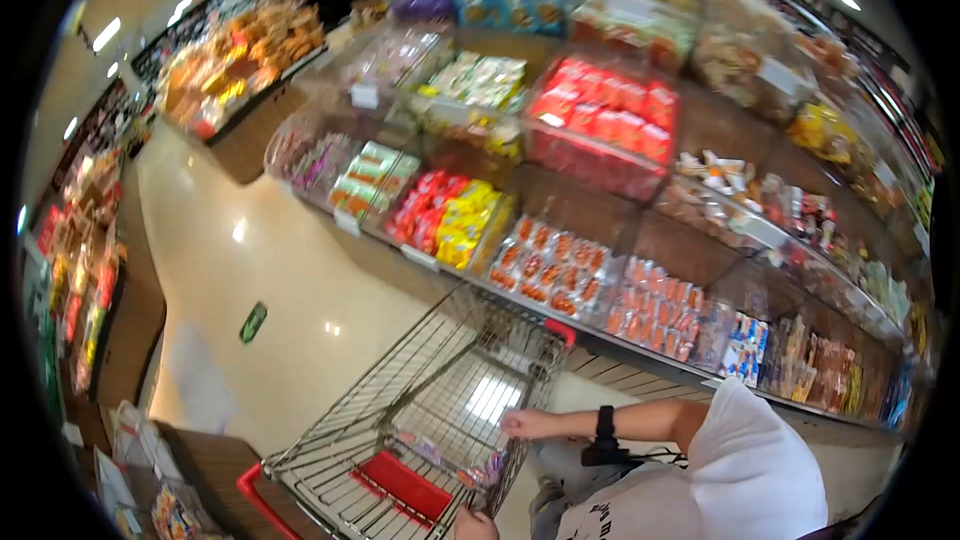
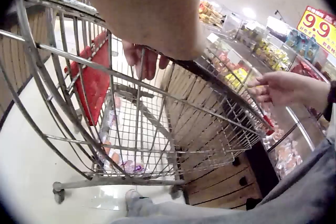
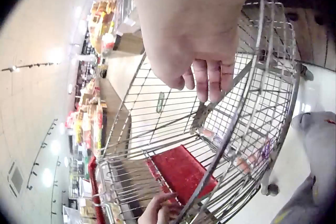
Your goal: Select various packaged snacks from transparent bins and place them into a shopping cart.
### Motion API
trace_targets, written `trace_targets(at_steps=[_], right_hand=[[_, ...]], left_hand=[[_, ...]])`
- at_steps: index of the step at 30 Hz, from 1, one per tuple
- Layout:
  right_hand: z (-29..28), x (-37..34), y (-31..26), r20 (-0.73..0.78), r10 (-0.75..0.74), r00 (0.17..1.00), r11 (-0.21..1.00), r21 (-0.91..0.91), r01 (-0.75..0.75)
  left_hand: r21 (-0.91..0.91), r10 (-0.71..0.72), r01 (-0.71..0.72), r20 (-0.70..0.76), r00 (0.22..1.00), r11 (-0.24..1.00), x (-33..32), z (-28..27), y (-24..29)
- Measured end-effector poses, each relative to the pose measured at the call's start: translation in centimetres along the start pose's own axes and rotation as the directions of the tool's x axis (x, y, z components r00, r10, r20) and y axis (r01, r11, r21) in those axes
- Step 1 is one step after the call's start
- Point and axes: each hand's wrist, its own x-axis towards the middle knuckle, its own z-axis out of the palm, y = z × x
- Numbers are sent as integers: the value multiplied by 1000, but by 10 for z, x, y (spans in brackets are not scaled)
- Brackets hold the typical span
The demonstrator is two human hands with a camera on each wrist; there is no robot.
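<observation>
Steel-wire cart [image 1: 365,372] w/ red flap [image 1: 402,487] stands on pale floor [image 1: 220,250] just beside the display shelves [image 1: 572,198] of wrapped snacks; a few pkts [image 2: 134,167] lie in its bottom. R hand [image 1: 532,425] is near the cart's rim, grip apart, fingers loosely bent, nothing held. L hand [image 1: 476,524] is at the rim nr the flap; can't tell if that grip's clamped on it.

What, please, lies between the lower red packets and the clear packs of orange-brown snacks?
The head view shows yellow packets and a clear divider between the red packets and the snack packs.
</observation>
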Motion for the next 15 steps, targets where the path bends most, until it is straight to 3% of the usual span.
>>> trace_targets(at_steps=[2, 3, 4, 5, 7, 12, 13, 15], right_hand=[[7, 54, 11, -47, -78, 996, 995, -61, 75], [5, 77, 10, 5, -6, 1000, 1000, 15, 6], [9, 109, 23, 22, 78, 997, 991, -109, -75], [1, 126, 18, 122, 226, 966, 973, -76, -218], [-5, 161, 13, 214, 311, 926, 937, -232, -261], [37, 231, 48, 277, 411, 868, 886, -344, -310], [50, 243, 50, 287, 423, 860, 880, -358, -313], [88, 269, 54, 328, 320, 889, 921, -329, -210]], left_hand=[[93, 191, -177, -177, 965, 980, 1, 4, -10], [234, 96, -78, -69, 993, 969, 4, 13, -22], [208, 96, -75, -94, 991, 975, 2, 10, -21], [177, 106, -82, -128, 986, 981, 7, 7, -14], [133, 105, -82, -174, 979, 988, 15, 8, -17], [132, 22, -4, -130, 991, 991, 22, -4, -9], [79, 18, -2, -201, 979, 997, 24, -2, -7], [75, 25, -12, -167, 986, 997, 26, -3, -12]])
